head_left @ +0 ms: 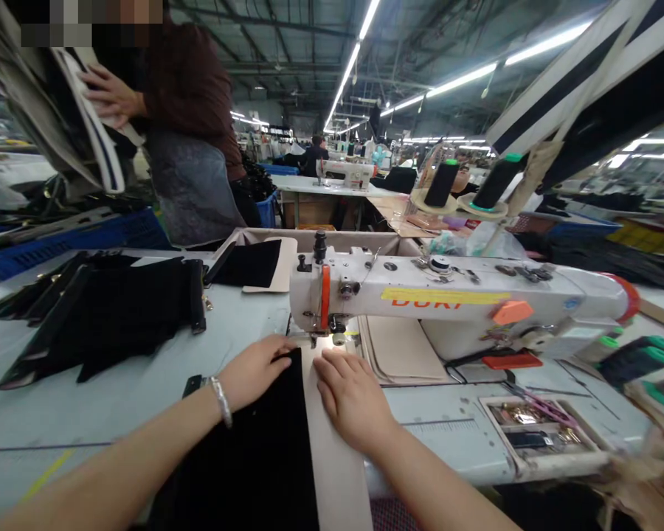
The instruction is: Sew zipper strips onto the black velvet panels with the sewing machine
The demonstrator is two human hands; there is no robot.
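Observation:
A long black fabric piece (260, 457) lies against a beige strip (340, 483), both running up to the needle area of a white sewing machine (476, 295). My left hand (254, 372), a silvery bracelet at its wrist, pinches the black fabric near its upper corner, just left of the presser foot (313, 341). Laid flat on the beige strip, the fingers of my right hand (346, 394) point toward the foot from its near right side. A light shines on the strip beneath the needle. The lower ends of both pieces run out of view.
Dark fabric pieces (127, 310) are stacked on the left. Beige panels (403, 350) lie behind the needle. A small tray (542, 435) with scissors stands right, below thread cones (636, 361). Across the table, a person in an apron (196, 188) handles striped pieces.

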